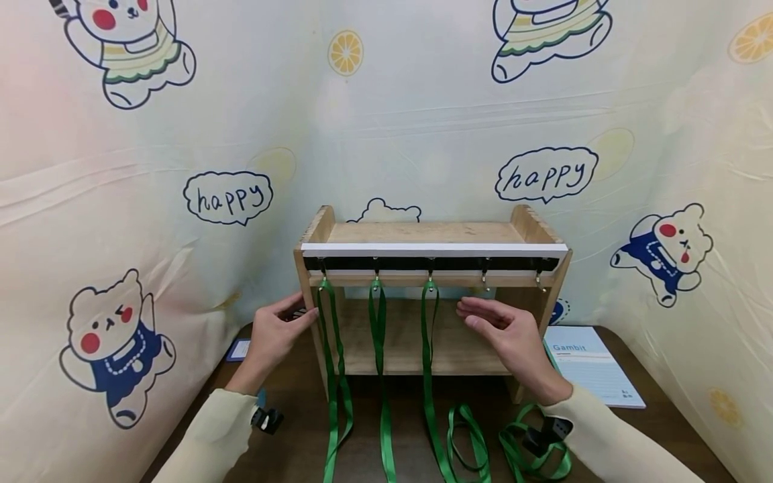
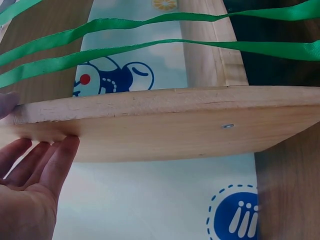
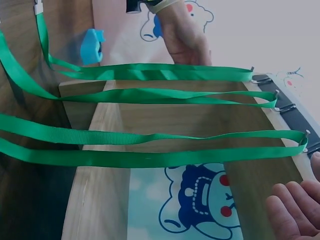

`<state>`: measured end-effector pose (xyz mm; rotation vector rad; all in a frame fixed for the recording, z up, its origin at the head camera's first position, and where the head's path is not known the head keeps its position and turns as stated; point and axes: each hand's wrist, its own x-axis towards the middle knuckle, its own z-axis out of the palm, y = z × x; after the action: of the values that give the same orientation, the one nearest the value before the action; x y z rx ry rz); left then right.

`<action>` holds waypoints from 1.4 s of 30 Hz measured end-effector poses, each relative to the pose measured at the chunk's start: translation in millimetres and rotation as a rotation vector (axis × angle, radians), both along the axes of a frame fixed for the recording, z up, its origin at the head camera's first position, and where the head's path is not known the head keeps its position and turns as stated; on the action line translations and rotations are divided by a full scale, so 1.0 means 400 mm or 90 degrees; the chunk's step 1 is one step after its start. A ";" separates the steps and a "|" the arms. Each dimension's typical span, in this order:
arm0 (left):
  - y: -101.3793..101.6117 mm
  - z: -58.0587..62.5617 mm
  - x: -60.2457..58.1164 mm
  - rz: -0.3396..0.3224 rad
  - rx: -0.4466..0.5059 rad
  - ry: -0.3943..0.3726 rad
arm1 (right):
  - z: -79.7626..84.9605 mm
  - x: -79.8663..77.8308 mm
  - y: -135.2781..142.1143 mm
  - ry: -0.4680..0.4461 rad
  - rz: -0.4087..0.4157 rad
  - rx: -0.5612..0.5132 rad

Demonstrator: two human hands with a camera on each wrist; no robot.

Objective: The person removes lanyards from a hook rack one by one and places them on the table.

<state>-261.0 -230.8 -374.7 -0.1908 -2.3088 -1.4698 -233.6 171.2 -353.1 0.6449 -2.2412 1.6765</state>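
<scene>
Cream sleeves (image 1: 208, 436) reach forward closest to the camera, and your two hands are well apart, one towards each end of a wooden rack (image 1: 403, 342) standing upright on the brown surface (image 1: 658, 429). Your left hand (image 1: 270, 339) holds the rack's left side panel, fingertips against its outer face and thumb at the front edge. Your right hand (image 1: 513, 339) grips nothing; its fingers are loosely extended in front of the rack's right part, below hook level and a little to the right of the nearest ribbon. Along the rack's upper front runs a black strip (image 1: 404, 263) under a white one, carrying five metal hooks (image 1: 485, 278). Three green ribbons (image 1: 378, 332) hang from the three hooks on your left, their long strands dropping past the shelf towards the surface. You also have a loose green loop (image 1: 479, 446) in front of the rack, and a green bundle (image 1: 510, 443) near your right wrist. Right of the rack lies a notebook (image 1: 594, 365) marked Gambit, and behind everything hangs a pale backdrop (image 1: 386, 134) printed with bears, orange slices and the word happy
</scene>
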 end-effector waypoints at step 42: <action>-0.004 -0.003 -0.003 -0.008 0.007 0.001 | 0.053 -0.032 -0.160 -0.139 0.079 -0.076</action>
<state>-262.0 -232.4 -375.9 -0.2045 -2.3010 -1.4880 -246.5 107.1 -331.9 0.6099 -2.2613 2.0130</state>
